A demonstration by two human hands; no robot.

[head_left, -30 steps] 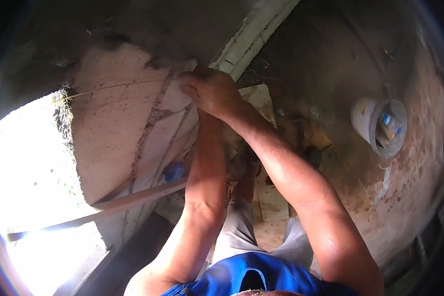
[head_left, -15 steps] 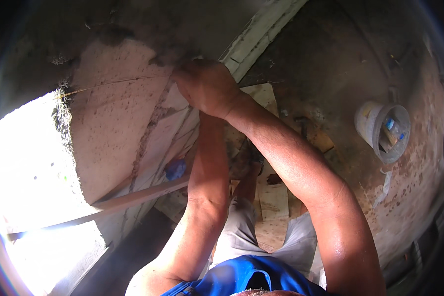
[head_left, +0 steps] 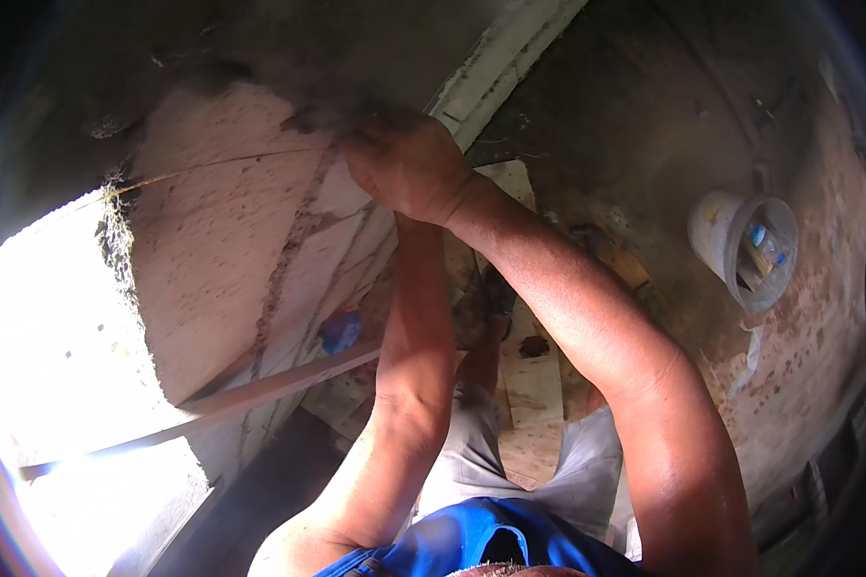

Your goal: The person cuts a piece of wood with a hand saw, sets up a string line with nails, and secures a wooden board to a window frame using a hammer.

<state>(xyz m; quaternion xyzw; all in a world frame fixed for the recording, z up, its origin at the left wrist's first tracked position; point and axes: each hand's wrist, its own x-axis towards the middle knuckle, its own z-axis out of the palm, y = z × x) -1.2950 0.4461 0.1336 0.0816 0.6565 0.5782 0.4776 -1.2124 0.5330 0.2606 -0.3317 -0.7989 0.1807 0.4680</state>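
A thin yellowish string runs from the rough broken edge of the wall at the left to my hands. My right hand is closed, its fingers curled at the string's near end against the dark upper part of the wall. Shadow hides its fingertips. Beneath it my left forearm reaches up to the same spot, but the left hand is covered by the right, so its fingers do not show. Behind the string lies a pale, pitted wall face.
A wooden bar crosses low at the left, beside a bright opening. A blue crumpled item lies near it. On the right stands a whitish bucket with things inside. A pale beam slants across the top.
Both hands stay together at the string's end, with only a slight shift of the arms to the right. The string remains stretched across the wall.
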